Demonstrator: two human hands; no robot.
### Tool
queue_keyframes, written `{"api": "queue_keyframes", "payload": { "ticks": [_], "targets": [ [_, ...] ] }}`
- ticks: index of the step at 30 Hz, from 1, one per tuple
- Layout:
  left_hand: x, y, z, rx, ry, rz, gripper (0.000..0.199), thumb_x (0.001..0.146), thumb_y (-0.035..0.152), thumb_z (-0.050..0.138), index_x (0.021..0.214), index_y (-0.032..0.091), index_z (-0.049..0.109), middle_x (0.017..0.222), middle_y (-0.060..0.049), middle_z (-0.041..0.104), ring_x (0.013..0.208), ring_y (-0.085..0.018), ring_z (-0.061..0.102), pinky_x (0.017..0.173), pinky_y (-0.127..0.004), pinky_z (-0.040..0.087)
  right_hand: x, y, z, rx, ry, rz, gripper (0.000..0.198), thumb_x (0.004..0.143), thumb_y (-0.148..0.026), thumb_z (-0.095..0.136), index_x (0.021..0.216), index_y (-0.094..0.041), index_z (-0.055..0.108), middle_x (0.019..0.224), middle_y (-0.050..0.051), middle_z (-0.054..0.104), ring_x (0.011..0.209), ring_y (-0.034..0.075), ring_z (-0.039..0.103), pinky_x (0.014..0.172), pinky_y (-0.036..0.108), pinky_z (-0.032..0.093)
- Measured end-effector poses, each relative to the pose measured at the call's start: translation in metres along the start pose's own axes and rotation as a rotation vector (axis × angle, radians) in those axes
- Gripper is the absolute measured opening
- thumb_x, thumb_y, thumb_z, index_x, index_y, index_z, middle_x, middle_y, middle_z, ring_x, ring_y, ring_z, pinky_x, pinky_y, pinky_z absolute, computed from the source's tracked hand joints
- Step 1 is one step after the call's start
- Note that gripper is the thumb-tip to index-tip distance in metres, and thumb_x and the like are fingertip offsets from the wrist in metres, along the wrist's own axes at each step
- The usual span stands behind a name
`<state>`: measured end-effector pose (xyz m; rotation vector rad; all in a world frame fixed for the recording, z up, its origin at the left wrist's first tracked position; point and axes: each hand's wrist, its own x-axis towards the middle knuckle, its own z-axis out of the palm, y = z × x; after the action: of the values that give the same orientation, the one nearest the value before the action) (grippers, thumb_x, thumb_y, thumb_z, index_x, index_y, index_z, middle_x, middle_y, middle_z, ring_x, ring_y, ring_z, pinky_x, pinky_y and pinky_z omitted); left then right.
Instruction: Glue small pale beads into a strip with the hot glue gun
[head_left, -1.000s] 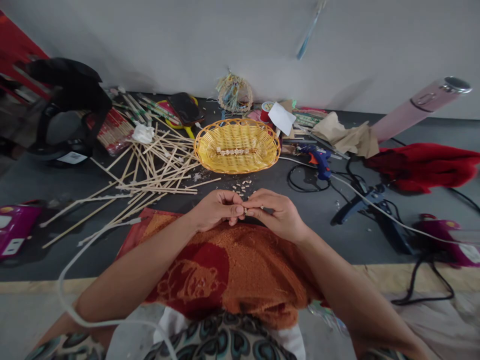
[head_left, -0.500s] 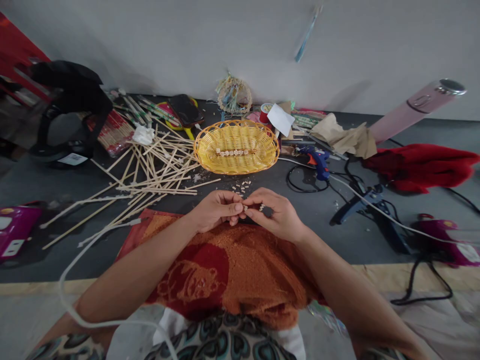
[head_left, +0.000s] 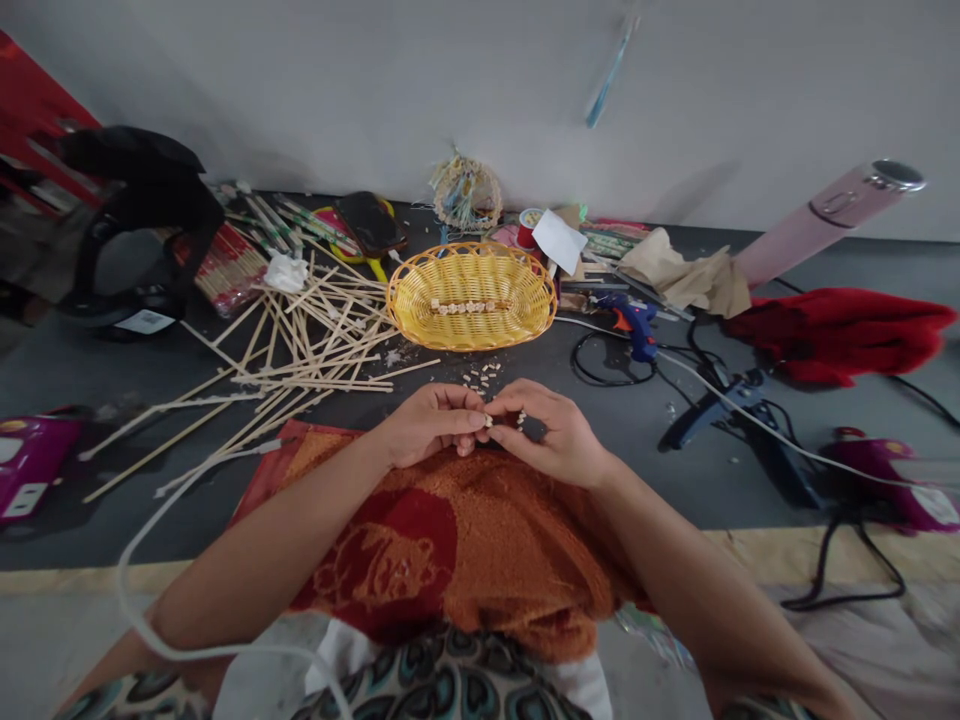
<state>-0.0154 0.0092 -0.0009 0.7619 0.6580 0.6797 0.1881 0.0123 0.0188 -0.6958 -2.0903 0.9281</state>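
Note:
My left hand point(head_left: 431, 428) and my right hand point(head_left: 559, 435) meet above the near edge of the table. Both are closed in a pinch on a tiny pale wooden piece point(head_left: 489, 421) between the fingertips. A second small pale cluster point(head_left: 521, 418) shows by the right fingers; how it is held I cannot tell. Just beyond the fingers lie several short cut stick bits point(head_left: 484, 376). Behind them stands a yellow woven basket point(head_left: 401, 320) with a row of small pale wooden shapes point(head_left: 469, 307) in it. An orange-red towel point(head_left: 510, 540) is spread beneath my wrists.
Thin wooden sticks point(head_left: 300, 340) lie heaped at the left, near a black strapped device point(head_left: 142, 240). To the right are a blue glue gun point(head_left: 636, 325), its cord, dark blue pliers-like cutters point(head_left: 712, 410), a red cloth point(head_left: 855, 330) and a pink flask point(head_left: 825, 225). A white cable point(head_left: 139, 560) crosses my left forearm.
Both hands stay in nearly the same place, with the fingertips shifting slightly around the small piece. The rest of the table looks the same.

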Motion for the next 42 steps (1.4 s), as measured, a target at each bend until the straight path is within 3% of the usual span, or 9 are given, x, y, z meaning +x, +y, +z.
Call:
{"api": "queue_keyframes", "payload": {
  "ticks": [22, 42],
  "targets": [
    [-0.0018, 0.0003, -0.0002, 0.078, 0.016, -0.013, 0.024, 0.071, 0.029, 0.078, 0.075, 0.009, 0.065, 0.068, -0.004, 0.067, 0.049, -0.006, 0.055, 0.051, -0.019, 0.042, 0.0011, -0.0013, 0.0013, -0.035, -0.018, -0.017, 0.015, 0.087, -0.016, 0.059, 0.101, -0.019, 0.063, 0.089, 0.006, 0.066, 0.083, 0.015, 0.061, 0.077, 0.031, 0.052],
    [0.0000, -0.0007, 0.0005, 0.001, 0.062, 0.005, 0.021, 0.072, 0.027, 0.077, 0.078, 0.010, 0.066, 0.068, -0.005, 0.068, 0.048, -0.006, 0.055, 0.049, -0.019, 0.045, 0.0008, -0.0013, -0.0038, -0.073, -0.021, -0.015, 0.019, 0.088, -0.021, 0.059, 0.107, -0.020, 0.062, 0.092, 0.005, 0.065, 0.084, 0.015, 0.061, 0.077, 0.032, 0.053]
  ]
}}
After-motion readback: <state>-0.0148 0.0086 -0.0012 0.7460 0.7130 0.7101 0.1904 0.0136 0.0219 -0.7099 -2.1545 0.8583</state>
